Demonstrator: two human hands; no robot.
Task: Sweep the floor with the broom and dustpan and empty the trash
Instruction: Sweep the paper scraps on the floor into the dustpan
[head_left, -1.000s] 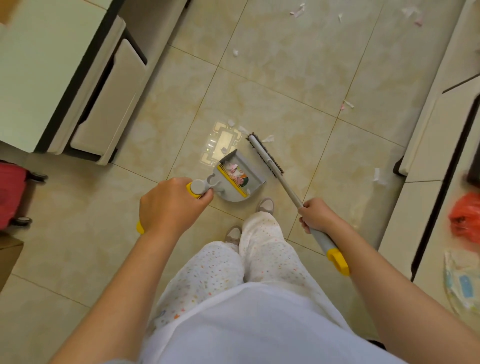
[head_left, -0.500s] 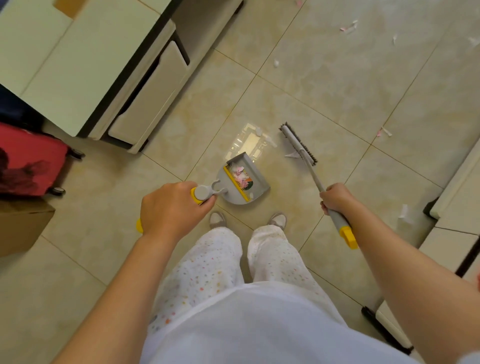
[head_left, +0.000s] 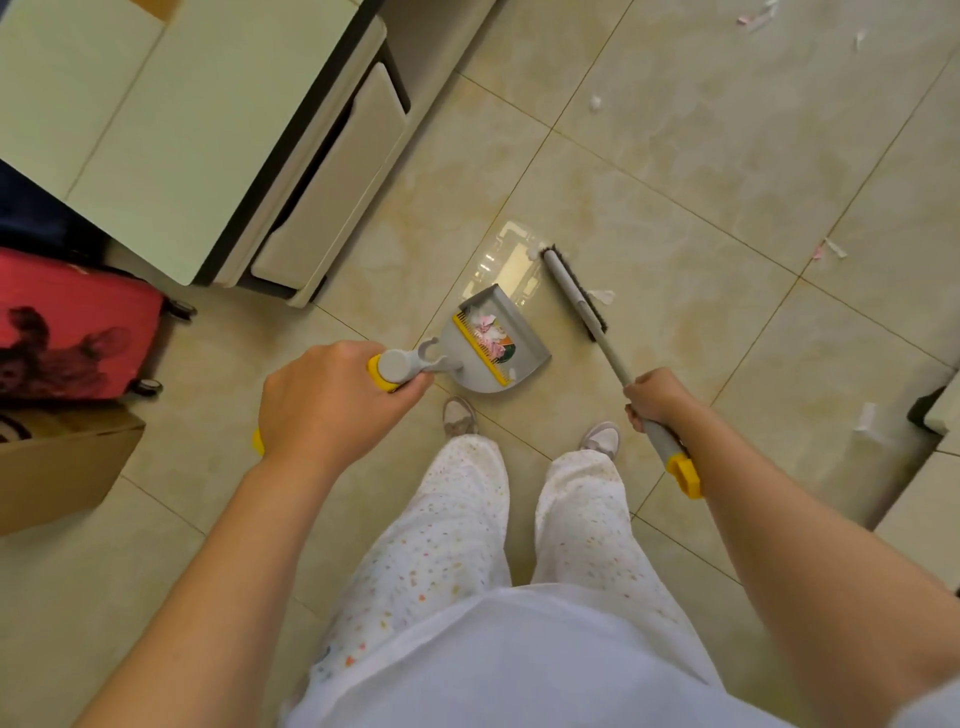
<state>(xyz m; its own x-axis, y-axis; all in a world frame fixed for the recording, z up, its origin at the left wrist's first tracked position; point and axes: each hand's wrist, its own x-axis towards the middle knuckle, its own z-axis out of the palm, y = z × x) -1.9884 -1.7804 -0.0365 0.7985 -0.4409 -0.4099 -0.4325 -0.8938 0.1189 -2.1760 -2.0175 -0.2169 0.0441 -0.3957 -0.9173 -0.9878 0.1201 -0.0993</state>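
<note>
My left hand (head_left: 332, 405) grips the grey and yellow handle of the dustpan (head_left: 511, 358), whose grey tray sits on the tiled floor just ahead of my feet. Pink and white paper scraps (head_left: 488, 332) lie inside it against the yellow comb. My right hand (head_left: 657, 397) grips the grey handle of the broom (head_left: 574, 291). The broom's dark bristle head rests on the floor to the right of the dustpan, a short gap apart. A white scrap (head_left: 602, 297) lies right beside the bristles.
More scraps lie on the floor: one far right (head_left: 831, 248), one near right (head_left: 865, 415), others at the top (head_left: 595, 102). A pale cabinet (head_left: 171, 119) stands at upper left, a red suitcase (head_left: 67, 322) and cardboard box (head_left: 62, 467) at left, furniture (head_left: 935, 410) at right.
The view has swung so the cabinet and suitcase fill more of the left. The broom head has drawn away to the right of the dustpan. Both hands keep their grips.
</note>
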